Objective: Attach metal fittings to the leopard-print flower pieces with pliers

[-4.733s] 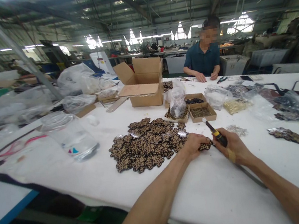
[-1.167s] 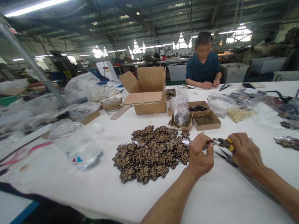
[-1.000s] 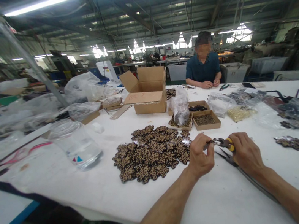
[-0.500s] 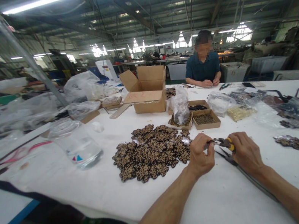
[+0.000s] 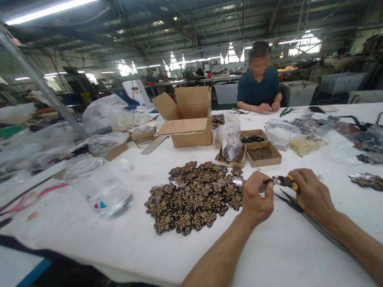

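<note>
My right hand [image 5: 313, 193] is closed around a pair of pliers [image 5: 284, 181] with yellow and black handles. Its jaws point left and meet a small dark piece [image 5: 266, 184] pinched between the thumb and fingers of my left hand [image 5: 258, 199]; what kind of piece it is, I cannot make out. A second, grey-handled tool [image 5: 294, 204] lies on the table beneath my right hand and forearm. Left of my left hand spreads a heap of leopard-print, bear-shaped pieces [image 5: 193, 195]. More such pieces [image 5: 375, 183] lie in a small stack at the right.
Small cardboard trays of tiny parts [image 5: 263, 154] stand beyond my hands, one with a plastic bag [image 5: 230, 141] on it. An open carton [image 5: 193, 135] is behind the heap, a clear water jug [image 5: 101, 189] to the left. Across the table [image 5: 127, 244] sits a co-worker [image 5: 258, 84].
The view has shifted very slightly. Both hands keep their hold, with the pliers still at the small piece; my right hand looks barely turned.
</note>
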The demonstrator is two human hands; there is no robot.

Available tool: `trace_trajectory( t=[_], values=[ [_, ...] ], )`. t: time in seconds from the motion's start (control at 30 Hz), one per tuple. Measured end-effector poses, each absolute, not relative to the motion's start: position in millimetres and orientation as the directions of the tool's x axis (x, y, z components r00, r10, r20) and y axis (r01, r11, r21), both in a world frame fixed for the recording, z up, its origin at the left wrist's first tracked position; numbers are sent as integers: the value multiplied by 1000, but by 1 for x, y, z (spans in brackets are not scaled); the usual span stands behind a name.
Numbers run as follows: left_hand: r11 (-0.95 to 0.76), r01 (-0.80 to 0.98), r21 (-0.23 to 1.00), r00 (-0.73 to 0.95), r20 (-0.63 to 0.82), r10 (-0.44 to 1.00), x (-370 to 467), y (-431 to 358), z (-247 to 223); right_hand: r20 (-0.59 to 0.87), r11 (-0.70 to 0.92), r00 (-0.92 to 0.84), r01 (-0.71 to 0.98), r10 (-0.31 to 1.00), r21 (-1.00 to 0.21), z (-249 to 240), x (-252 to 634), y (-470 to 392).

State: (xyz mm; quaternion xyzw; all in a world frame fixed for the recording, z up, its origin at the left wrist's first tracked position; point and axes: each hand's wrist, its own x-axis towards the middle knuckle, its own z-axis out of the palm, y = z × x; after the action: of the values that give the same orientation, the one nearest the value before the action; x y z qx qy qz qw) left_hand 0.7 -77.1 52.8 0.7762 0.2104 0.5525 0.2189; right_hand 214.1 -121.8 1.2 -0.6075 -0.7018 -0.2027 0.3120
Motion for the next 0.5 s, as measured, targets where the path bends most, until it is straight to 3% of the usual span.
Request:
trace_trajectory(
  t=[0.17,0.3,0.37,0.5],
  values=[
    [-760,92,644,283,714,640,3,-87,54,669,151,24,968,743,-202,9,224,-130],
    [-635,211,743,282,576,767,-10,-83,61,587,-2,121,980,801,-200,14,271,-147],
    [-565,323,759,264,501,824,-26,-74,72,484,-61,144,981,863,-182,14,308,-158],
    [-447,593,670,172,437,883,-68,-58,100,162,-157,196,962,967,-222,5,384,-181]
  ],
)
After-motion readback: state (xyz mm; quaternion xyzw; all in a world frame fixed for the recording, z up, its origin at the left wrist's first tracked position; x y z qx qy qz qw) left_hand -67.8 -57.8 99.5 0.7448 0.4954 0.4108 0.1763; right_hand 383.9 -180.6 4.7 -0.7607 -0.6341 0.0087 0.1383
